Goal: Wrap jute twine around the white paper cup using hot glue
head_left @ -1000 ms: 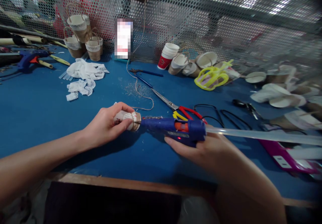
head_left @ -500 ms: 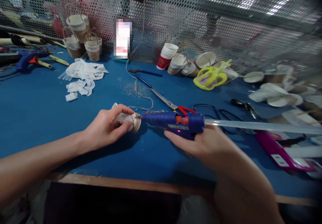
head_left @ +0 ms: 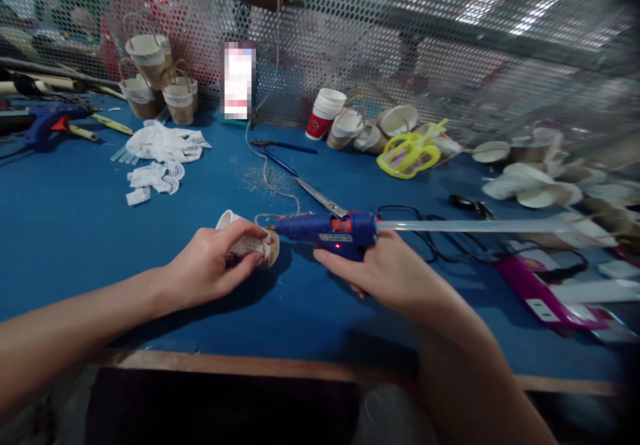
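Note:
My left hand (head_left: 207, 268) is wrapped round a small paper cup (head_left: 250, 242) lying on its side on the blue table (head_left: 75, 232). Brown twine is wound on the cup's bottom end. My right hand (head_left: 385, 275) grips a blue glue gun (head_left: 333, 232) with an orange trigger and a lit red lamp. Its nozzle touches the cup's twine-wrapped end. A long clear glue stick (head_left: 475, 226) sticks out of the gun's back to the right.
Scissors with red and yellow handles (head_left: 325, 200) lie just behind the gun, with loose twine (head_left: 270, 178). Stacked paper cups (head_left: 323, 112), twine-covered cup baskets (head_left: 150, 78), white paper scraps (head_left: 160, 148), a second glue gun (head_left: 45, 118) and a mesh wall (head_left: 400, 32) are behind.
The glue gun and my right hand have shifted left and slightly away from me. The cup has turned a little in my left hand, showing its open rim.

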Tool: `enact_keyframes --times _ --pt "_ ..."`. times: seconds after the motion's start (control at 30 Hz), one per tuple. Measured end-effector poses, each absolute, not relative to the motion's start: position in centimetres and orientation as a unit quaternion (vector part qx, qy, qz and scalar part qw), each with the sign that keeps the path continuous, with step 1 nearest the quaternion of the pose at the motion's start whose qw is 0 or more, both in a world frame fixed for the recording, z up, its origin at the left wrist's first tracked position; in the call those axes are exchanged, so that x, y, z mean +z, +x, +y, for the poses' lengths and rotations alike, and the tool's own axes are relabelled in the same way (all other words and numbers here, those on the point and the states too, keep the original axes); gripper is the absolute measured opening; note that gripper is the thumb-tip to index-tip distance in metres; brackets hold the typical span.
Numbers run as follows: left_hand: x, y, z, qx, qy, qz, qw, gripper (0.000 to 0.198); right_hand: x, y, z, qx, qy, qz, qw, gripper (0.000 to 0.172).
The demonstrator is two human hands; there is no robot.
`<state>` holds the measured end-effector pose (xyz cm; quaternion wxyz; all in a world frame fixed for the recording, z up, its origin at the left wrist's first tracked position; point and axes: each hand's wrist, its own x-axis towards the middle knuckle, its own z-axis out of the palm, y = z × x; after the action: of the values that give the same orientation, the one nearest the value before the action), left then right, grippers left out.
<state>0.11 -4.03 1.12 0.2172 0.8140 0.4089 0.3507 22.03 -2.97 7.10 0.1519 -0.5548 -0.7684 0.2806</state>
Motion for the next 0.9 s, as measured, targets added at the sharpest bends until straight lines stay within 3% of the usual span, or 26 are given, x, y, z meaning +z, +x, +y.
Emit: enact_keyframes --times 0.2,0.3,0.43,0.9 --pt "1.2 -0.2 -3.8 0.348 0.808 0.428 0.207 0.022 7.3 23.0 -2.4 0.397 -0.535 -0.725 0.178 0.027" --pt "1.4 -0.3 -3.8 0.365 0.800 0.428 0.209 0.022 6.5 23.9 -0.9 0.435 -0.548 -0.655 0.287 0.021" --pt "1.6 -0.3 -4.0 0.390 0.801 0.408 0.202 0.022 5.2 25.4 2.0 0.380 -0.618 -0.548 0.417 0.020" --pt "1.6 0.1 -4.8 0.422 0.845 0.307 0.117 0.019 2.7 27.6 8.5 0.178 -0.763 -0.560 0.269 0.029"
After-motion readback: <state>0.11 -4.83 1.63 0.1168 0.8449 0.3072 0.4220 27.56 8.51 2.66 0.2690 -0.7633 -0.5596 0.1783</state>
